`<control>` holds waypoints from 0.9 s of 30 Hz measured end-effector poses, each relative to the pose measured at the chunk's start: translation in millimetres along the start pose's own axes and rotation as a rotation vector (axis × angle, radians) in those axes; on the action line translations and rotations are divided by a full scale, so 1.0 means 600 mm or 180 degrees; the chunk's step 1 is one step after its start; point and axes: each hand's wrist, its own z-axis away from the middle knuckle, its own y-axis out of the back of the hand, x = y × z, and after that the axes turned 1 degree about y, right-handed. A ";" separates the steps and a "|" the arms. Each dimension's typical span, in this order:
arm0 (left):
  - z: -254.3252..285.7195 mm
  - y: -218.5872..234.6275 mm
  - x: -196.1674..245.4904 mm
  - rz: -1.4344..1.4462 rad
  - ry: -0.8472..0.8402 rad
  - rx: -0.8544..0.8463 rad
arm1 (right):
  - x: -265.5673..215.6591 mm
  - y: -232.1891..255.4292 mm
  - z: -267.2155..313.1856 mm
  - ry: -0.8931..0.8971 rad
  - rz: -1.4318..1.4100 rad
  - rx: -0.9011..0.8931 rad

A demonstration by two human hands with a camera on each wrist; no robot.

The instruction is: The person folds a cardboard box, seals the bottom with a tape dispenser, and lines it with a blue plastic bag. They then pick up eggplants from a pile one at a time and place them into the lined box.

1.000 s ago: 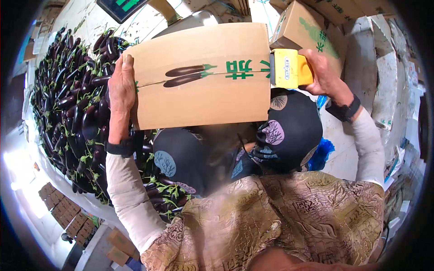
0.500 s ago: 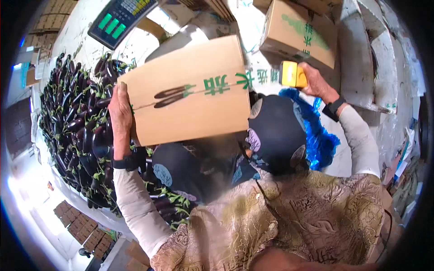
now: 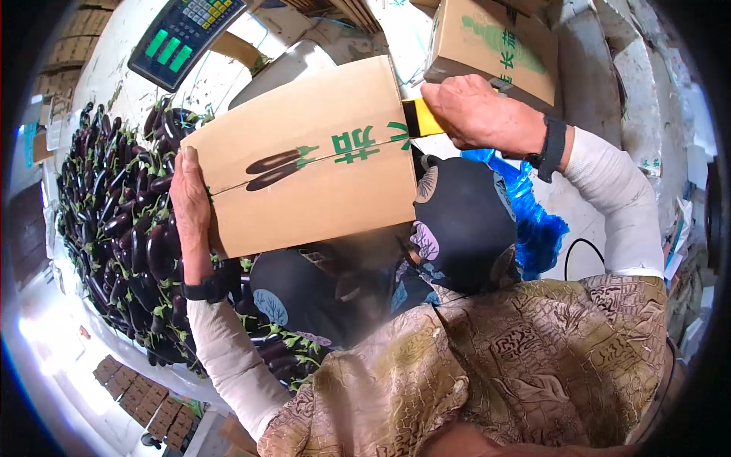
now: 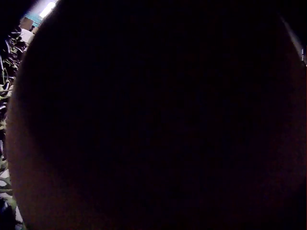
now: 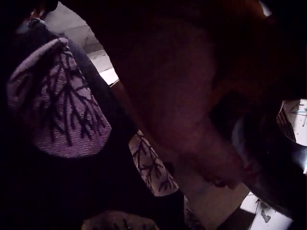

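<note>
A cardboard carton (image 3: 304, 206) lies across the person's lap, its lengthwise seam crossed by printed eggplants and green characters. Against its left end rests the left hand (image 3: 190, 198), fingers straight along the edge. The right hand (image 3: 483, 114), fingers curled, grips a yellow tape dispenser (image 3: 428, 119) whose black front meets the carton's right edge at the seam. Most of that dispenser is hidden behind the knuckles. Darkness fills nearly all of the left wrist view. Dim fingers (image 5: 216, 167) and patterned trousers (image 5: 60, 105) show in the right wrist view.
A large heap of eggplants (image 3: 129, 221) spreads along the left. Beyond the carton stand a digital scale display (image 3: 183, 38) and a metal scale pan (image 3: 293, 65). Another carton (image 3: 495, 49) stands at the back right; blue plastic (image 3: 533, 221) lies beside the right knee.
The right hand first drew the dispenser away, green-printed clear tape stretching from the carton, then turned over and brought it back against the right end. The left hand stays at the left end.
</note>
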 end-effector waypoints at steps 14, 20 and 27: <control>-0.007 0.002 -0.012 0.0324 0.0028 -0.0256 | -0.011 0.021 -0.022 0.0113 0.0004 -0.0635; -0.004 0.006 -0.014 0.0629 0.0305 -0.0240 | 0.036 -0.242 -0.085 -0.0263 0.0027 -0.0312; -0.010 0.016 -0.031 0.0512 0.0346 -0.0148 | 0.182 -0.284 0.011 -0.1359 -0.2092 -0.1226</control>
